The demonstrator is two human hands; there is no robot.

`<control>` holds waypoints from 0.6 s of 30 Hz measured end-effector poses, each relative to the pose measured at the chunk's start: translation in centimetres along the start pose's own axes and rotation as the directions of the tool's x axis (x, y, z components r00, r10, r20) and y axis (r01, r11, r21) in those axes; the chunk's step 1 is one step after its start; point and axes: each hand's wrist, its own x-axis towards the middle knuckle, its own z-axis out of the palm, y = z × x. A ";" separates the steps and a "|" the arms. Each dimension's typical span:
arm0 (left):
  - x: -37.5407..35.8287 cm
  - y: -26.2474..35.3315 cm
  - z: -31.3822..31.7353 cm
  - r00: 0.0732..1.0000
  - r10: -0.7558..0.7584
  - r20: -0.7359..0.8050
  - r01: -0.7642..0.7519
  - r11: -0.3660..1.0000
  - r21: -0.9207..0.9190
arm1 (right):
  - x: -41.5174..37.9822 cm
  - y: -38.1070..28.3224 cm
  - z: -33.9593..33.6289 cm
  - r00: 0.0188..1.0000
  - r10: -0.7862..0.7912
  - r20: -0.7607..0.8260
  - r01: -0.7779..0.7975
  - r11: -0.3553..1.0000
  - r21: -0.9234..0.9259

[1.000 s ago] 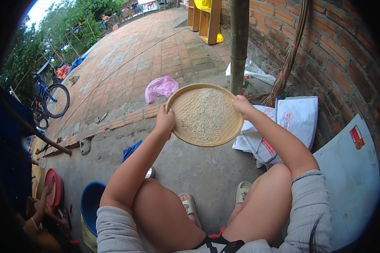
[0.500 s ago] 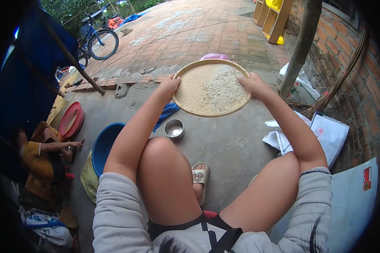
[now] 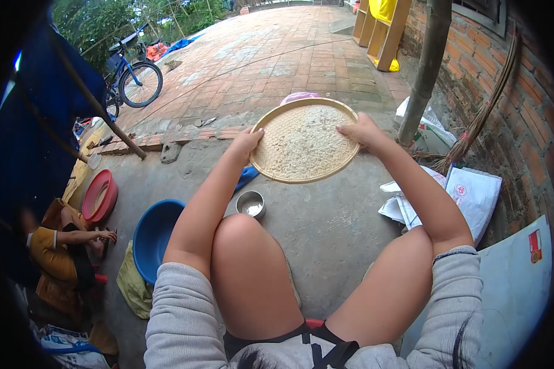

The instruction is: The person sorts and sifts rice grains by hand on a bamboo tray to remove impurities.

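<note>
Grain (image 3: 308, 141) is lying on a woven tray (image 3: 289, 179) — left hand (image 3: 246, 142) and right hand (image 3: 362, 130) gripping opposite rims above the floor (image 3: 326, 246); beyond, a red emblem (image 3: 461, 190) is marking a white sack (image 3: 479, 200), its lettering illegible.

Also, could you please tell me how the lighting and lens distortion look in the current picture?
Head view: soft, even light on the paving, without hard shadows; head view: deep shade over the blue tarp; head view: black rounded corners and a visibly bowed brick wall; head view: woven tray reasonably clear, though many grains merge together.
</note>
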 end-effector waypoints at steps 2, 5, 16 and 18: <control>-0.8 0.7 2.7 0.996 0.086 0.000 -0.085 0.987 0.139 | 2.6 4.4 -2.4 0.995 0.049 0.090 -0.064 0.982 0.176; -2.3 1.0 6.7 0.991 0.132 0.036 -0.137 0.951 0.278 | 4.1 8.2 -3.8 0.970 0.167 0.176 -0.217 0.922 0.320; -1.3 -1.3 5.9 0.999 0.026 -0.029 -0.015 0.947 0.322 | 4.9 9.2 -3.5 0.955 0.247 0.165 -0.288 0.904 0.316; -2.3 -0.2 6.4 1.000 0.004 -0.005 -0.002 0.903 0.430 | 5.4 9.9 -2.7 0.969 0.208 0.134 -0.238 0.932 0.274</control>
